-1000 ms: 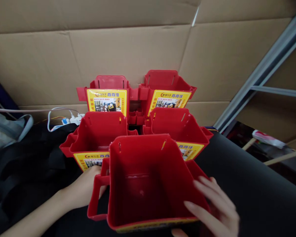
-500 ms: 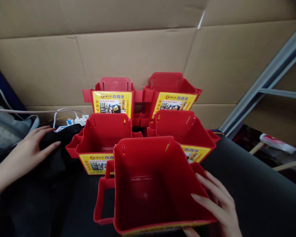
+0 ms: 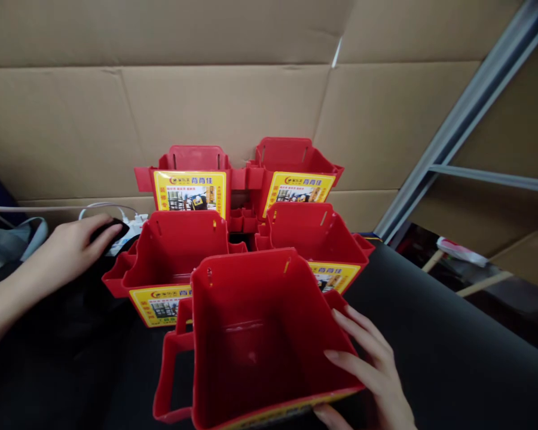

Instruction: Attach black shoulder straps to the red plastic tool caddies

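Several red plastic bins with yellow labels stand in rows on a black surface against cardboard. The nearest red bin sits in front of a left middle bin and a right middle bin. My right hand lies against the nearest bin's right side with its fingers stretched out. My left hand is off to the left, fingers curled round a small black object beside a white power strip.
Two more red bins stand at the back against the cardboard wall. A white power strip with cables lies at the left. A grey metal shelf frame rises at the right. Grey cloth lies far left.
My left hand left the nearest bin's left side, swung out to the left, then moved right and closed on the small black object. My right hand stayed on the bin.
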### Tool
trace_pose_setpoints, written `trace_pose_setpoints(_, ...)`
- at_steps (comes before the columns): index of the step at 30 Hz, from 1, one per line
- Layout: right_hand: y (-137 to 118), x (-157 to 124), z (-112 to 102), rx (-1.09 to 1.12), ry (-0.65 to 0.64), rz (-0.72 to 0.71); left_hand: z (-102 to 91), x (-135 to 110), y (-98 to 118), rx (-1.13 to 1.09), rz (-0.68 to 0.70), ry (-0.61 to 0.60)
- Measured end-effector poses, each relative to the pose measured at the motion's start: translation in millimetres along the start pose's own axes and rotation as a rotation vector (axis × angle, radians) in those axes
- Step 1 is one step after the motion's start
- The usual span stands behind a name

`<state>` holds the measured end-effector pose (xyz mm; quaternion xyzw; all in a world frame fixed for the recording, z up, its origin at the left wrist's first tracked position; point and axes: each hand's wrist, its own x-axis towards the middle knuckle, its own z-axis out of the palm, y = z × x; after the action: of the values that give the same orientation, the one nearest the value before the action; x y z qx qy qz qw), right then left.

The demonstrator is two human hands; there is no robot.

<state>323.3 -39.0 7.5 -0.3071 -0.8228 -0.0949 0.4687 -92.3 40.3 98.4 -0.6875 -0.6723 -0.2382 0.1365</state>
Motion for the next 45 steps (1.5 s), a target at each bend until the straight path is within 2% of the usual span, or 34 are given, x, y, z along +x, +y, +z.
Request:
trace_pose_setpoints(2,1.0,2.1,-4.9,-0.045,-0.027,-0.03,-19.2,-12.6,34.3,0.005,-0.015,0.044)
trace_pose_setpoints(3,1.7,5.9,-9.0,-0.072,-0.054,-0.042,-28.0,-18.7,51.7,0.003,0.024,0.067)
trace_pose_setpoints(6,2.9,34.0,-23.8,-0.114,-0.097,-0.063,-45.4,-28.4,99.7,-0.036,0.294,0.126)
trace_pose_setpoints(10,1.1,103.3,-27.3,-0.005,-0.091,0.003,-47.0,-17.4,155.0,-0.083,0.514,0.062)
trace_pose_setpoints(13,2.6,150.4,-12.1,0.011,-0.203,-0.084,-41.1,-3.2,187.3,-0.145,0.621,0.011)
trace_pose_setpoints(15,7.7,169.6,-1.2,0.026,-0.234,-0.107,-38.1,4.0,199.3,-0.201,0.665,-0.024)
trace_pose_setpoints(18,20.0,181.9,6.3,0.001,-0.266,-0.043,-37.2,9.8,201.5,-0.284,0.645,-0.041)
trace_pose_setpoints(20,29.1,184.2,4.7,-0.001,-0.284,-0.009,-39.0,11.0,195.4,-0.332,0.582,0.0)
trace_pose_setpoints(22,37.8,185.3,-0.4,0.012,-0.246,0.016,-41.8,11.4,186.5,-0.378,0.528,0.004)
trace_pose_setpoints(24,46.7,186.6,-7.4,-0.006,-0.159,0.086,-44.9,12.1,176.8,-0.437,0.473,-0.077)
trace_pose_setpoints(26,57.4,187.9,-15.5,-0.042,-0.071,0.216,-47.7,13.4,167.4,-0.498,0.409,-0.195)
trace_pose_setpoints(28,70.7,188.5,-23.9,-0.038,-0.038,0.358,-50.2,15.2,158.2,-0.531,0.359,-0.295)
trace_pose_setpoints(31,92.0,188.1,-35.5,-0.064,-0.031,0.515,-53.3,16.8,142.6,-0.493,0.349,-0.396)
trace_pose_setpoints(35,113.9,186.4,-43.5,-0.262,-0.108,0.624,-56.6,17.0,117.7,-0.387,0.34,-0.51)
trace_pose_setpoints(38,131.5,183.2,-43.7,-0.396,-0.171,0.634,-58.1,18.9,104.8,-0.29,0.437,-0.416)
trace_pose_setpoints(41,146.9,177.9,-43.6,-0.444,-0.278,0.595,-55.5,23.2,107.1,-0.226,0.469,-0.345)
trace_pose_setpoints(43,143.1,174.8,-44.9,-0.432,-0.346,0.473,-49.8,25.8,117.6,-0.236,0.43,-0.37)
trace_pose_setpoints(45,120.8,173.7,-45.2,-0.346,-0.375,0.276,-41.7,26.8,132.4,-0.302,0.394,-0.348)
